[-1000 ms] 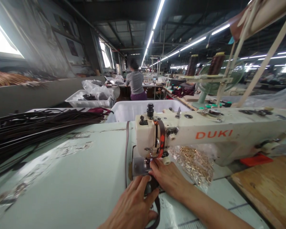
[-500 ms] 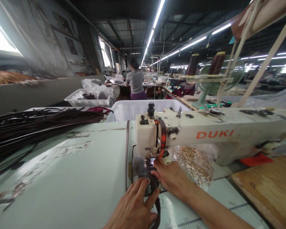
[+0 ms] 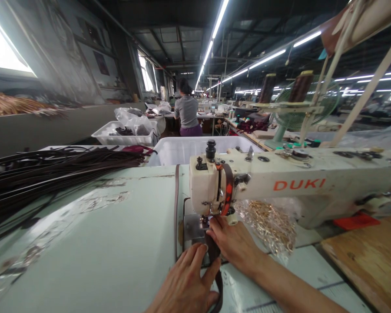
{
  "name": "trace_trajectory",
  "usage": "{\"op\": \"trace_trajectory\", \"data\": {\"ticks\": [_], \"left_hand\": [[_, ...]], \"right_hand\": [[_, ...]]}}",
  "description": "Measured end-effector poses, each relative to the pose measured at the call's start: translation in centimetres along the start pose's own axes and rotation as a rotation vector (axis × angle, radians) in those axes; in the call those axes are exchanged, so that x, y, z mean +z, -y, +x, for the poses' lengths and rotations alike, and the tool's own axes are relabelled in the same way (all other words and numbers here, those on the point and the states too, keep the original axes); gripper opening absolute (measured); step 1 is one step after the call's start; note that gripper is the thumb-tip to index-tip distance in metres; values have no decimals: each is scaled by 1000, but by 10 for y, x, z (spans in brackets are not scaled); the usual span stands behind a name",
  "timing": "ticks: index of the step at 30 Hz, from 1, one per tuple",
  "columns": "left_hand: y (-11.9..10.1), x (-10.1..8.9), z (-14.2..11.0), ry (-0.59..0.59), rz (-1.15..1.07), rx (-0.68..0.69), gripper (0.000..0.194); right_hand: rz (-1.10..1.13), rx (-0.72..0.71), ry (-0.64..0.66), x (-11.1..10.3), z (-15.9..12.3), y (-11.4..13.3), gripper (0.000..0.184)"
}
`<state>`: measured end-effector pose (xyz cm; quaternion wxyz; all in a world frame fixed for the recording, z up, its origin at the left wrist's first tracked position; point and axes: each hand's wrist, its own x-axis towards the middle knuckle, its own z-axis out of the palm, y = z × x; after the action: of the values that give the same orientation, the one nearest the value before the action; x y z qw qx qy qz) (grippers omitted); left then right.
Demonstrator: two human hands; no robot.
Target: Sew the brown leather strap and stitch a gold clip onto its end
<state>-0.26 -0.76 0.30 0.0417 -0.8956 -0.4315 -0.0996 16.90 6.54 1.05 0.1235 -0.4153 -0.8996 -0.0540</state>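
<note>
A dark brown strap (image 3: 214, 248) lies under the needle area of the white sewing machine (image 3: 247, 178), and its tail curves down toward the table's near edge. My left hand (image 3: 190, 276) grips the strap between thumb and fingers, close to the steel plate (image 3: 191, 224). Just below the presser foot (image 3: 203, 221), my right hand (image 3: 233, 241) has its fingers bent and closed on the same strap from the right side. The fingertips partly cover the stitching spot, so the strap's far end is hidden.
A bundle of dark straps (image 3: 68, 174) lies at the left of the pale green table (image 3: 117, 230). Behind the machine arm sits a plastic bag of gold-coloured metal pieces (image 3: 270, 224). White bins (image 3: 172, 150) and a person (image 3: 187, 111) are farther back. A wooden board (image 3: 368, 256) lies right.
The view has shifted slightly, so the scene sits a little farther right. Both hands stay on the strap in nearly the same place at the machine.
</note>
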Motion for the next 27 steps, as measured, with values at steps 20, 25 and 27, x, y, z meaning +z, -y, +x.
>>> {"op": "trace_trajectory", "data": {"ticks": [20, 25, 27], "left_hand": [[20, 51, -7, -300, 92, 110, 47], [23, 57, -10, -323, 123, 127, 51], [21, 51, -11, -275, 89, 130, 49]], "right_hand": [[525, -42, 71, -5, -14, -26, 20], [450, -69, 62, -6, -14, -28, 21], [423, -73, 62, -7, -15, -27, 20]]}}
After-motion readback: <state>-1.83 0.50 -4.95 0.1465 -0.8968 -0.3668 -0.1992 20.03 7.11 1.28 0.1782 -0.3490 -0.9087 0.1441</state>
